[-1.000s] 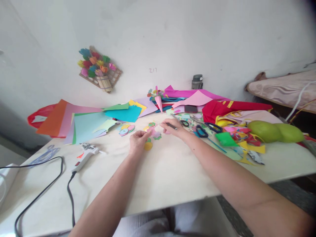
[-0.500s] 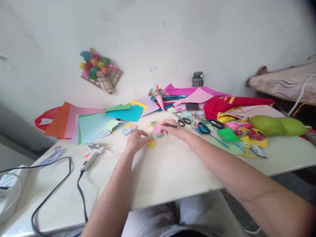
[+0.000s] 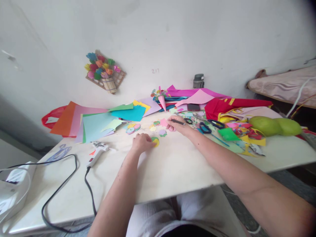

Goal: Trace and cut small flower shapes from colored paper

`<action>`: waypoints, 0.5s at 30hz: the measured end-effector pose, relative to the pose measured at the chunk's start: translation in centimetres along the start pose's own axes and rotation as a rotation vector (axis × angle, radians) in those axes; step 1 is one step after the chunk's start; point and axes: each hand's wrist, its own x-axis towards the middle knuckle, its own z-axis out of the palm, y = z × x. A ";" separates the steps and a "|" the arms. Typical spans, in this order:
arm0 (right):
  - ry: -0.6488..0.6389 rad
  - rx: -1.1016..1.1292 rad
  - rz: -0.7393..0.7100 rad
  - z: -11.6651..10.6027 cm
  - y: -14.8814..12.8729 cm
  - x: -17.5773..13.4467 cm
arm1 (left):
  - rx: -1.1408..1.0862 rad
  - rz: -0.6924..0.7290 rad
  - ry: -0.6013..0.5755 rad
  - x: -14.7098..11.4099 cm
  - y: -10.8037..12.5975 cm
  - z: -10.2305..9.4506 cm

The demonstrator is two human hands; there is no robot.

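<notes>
My left hand (image 3: 142, 142) is low over the table, fingers curled and closed at the edge of a round green and yellow paper cutout (image 3: 155, 142). A dark pen (image 3: 178, 122) lies across my right hand (image 3: 175, 124), whose fingers are closed around it. Just left of those fingers is a pink paper cutout (image 3: 163, 122); the fingertips appear to touch its edge. Between the hands lie a lilac scalloped cutout (image 3: 162, 133) and a small green one (image 3: 156, 123). Beyond my left hand sits a cluster of pastel paper circles (image 3: 133, 127).
A glue gun (image 3: 96, 156) with a black cord lies at left, near a white power strip (image 3: 18, 184). Coloured paper sheets (image 3: 96, 125) spread along the back. Scissors (image 3: 205, 127), paper scraps, a phone (image 3: 193, 107) and green pomelo-like fruit (image 3: 265, 125) are at right.
The cutouts between my hands are spread further apart. My left hand has closed in on the green and yellow cutout. My right hand has moved slightly right with the pen.
</notes>
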 end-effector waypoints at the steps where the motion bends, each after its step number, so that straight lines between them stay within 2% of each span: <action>1: -0.004 0.002 -0.003 0.0 0.0 0.0 | -0.034 0.002 0.032 0.0 0.1 0.0; 6: -0.030 0.005 -0.019 0.2 -0.4 -0.1 | -0.184 0.025 0.126 0.1 -0.3 0.6; 10: -0.005 0.001 -0.009 0.0 -0.5 -0.2 | -0.218 0.064 0.178 0.6 -0.9 1.1; 15: 0.047 0.010 -0.078 -0.6 0.2 0.4 | -0.403 0.065 0.227 1.4 -1.6 1.8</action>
